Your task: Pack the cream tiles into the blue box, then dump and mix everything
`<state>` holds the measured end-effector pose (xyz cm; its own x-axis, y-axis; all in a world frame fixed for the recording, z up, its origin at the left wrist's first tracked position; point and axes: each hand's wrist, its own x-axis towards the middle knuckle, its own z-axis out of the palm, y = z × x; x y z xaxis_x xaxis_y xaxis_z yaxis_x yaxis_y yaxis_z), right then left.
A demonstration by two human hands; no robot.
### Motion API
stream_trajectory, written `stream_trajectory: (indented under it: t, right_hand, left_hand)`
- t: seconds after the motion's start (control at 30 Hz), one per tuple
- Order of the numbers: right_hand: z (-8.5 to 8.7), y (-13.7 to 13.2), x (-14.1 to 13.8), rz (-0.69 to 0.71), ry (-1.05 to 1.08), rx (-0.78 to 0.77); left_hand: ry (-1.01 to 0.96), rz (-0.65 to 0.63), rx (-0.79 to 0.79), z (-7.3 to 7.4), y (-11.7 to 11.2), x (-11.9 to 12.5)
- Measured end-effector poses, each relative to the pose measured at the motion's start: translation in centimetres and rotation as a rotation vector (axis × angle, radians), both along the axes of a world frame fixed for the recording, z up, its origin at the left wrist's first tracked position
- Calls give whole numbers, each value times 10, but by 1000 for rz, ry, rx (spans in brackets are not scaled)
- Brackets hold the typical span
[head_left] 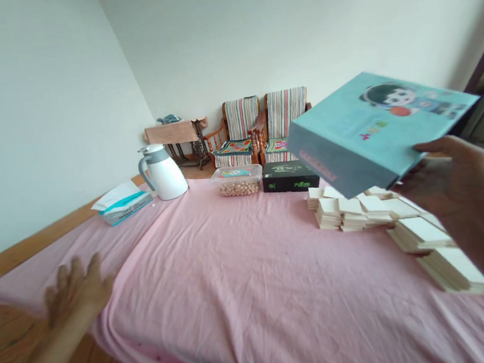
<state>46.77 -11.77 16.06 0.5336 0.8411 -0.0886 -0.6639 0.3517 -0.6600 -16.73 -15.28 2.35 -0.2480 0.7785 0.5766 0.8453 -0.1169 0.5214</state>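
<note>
**Above a pink cloth (242, 263), a pale blue box (376, 131) in the right hand (454, 180)**

At the cloth's left edge, the left hand (78, 290) is open, palm down, fingers spread wide; whether it touches the fabric cannot be told. Beyond it sits a white-and-blue tissue box (126, 208), a tissue standing from its top, the dark lettering on its side too blurred to read. Next comes a white jug (168, 177) with a gray handle and lid. Behind, near the wall, a cloth-draped stand (171, 133) carries a dark bundle, and two wooden armchairs wear striped covers. At the cloth's far side, a clear container (237, 182) holds small beige pieces under a colorful label. Just beside it lies a black box (287, 177) with bright green characters, too small to make out, its upper right corner hidden by the blue box. Stacks of white cards (352, 207) spread to the right, some blocked from view by the box and the right forearm. The blue box hangs tilted above them, showing a cartoon figure with a red-orange ball, small multicolored characters and blurred pink lettering along one side. The right hand grips its near corner, thumb on top, fingers underneath.
</note>
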Motion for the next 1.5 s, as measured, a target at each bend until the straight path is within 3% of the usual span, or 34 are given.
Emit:
stream_trajectory:
  t: [0.03,0.07,0.2,0.27,0.33,0.4,0.53,0.67,0.77,0.9,0.97,1.0,1.1,1.2,1.27,1.4,1.5]
  right_hand:
    - [-2,-1,-20,148,-53,3]
    - [-5,-2,-40,245,-75,-7]
    - [-32,-5,-110,473,-84,-115]
    - [-49,-7,-137,515,-105,-138]
    - [-67,-12,-158,526,-141,-126]
    - [-83,-20,-172,549,-165,-87]
    - [-103,-45,-178,713,-312,-18]
    - [-112,-57,-164,788,-586,-53]
    - [-118,-42,-144,568,-769,-61]
    - [-125,4,-114,-23,-905,-50]
    - [-126,28,-100,-157,-1003,-81]
    - [-126,39,-95,-161,-1058,-108]
    - [-122,65,-85,-52,-1188,-207]
    - [-121,74,-84,66,-1222,-259]
    - [-123,69,-87,78,-1232,-246]
    - [-125,37,-92,-33,-1295,-112]
    - [-123,11,-94,26,-1257,-13]
  left_hand:
    - [-8,83,-63,5,7,26]
    - [-53,21,-135,10,14,58]
    - [-356,-494,-264,22,20,193]
    - [-392,-634,-208,20,14,239]
    - [-391,-688,-153,12,9,263]
    - [-416,-698,-141,1,11,268]
    - [-483,-653,-168,-16,22,252]
    - [-326,-582,-43,-9,19,241]
    - [46,-537,98,5,9,249]
    - [315,-426,160,13,6,267]
    - [286,-399,125,9,10,272]
    - [234,-394,98,5,12,274]
    - [-20,-443,-11,-6,20,276]
    - [-228,-603,-129,-13,22,279]
    - [-279,-655,-172,-12,19,278]
    - [-217,-538,-137,-3,14,264]
    - [-190,-516,-141,-2,19,246]
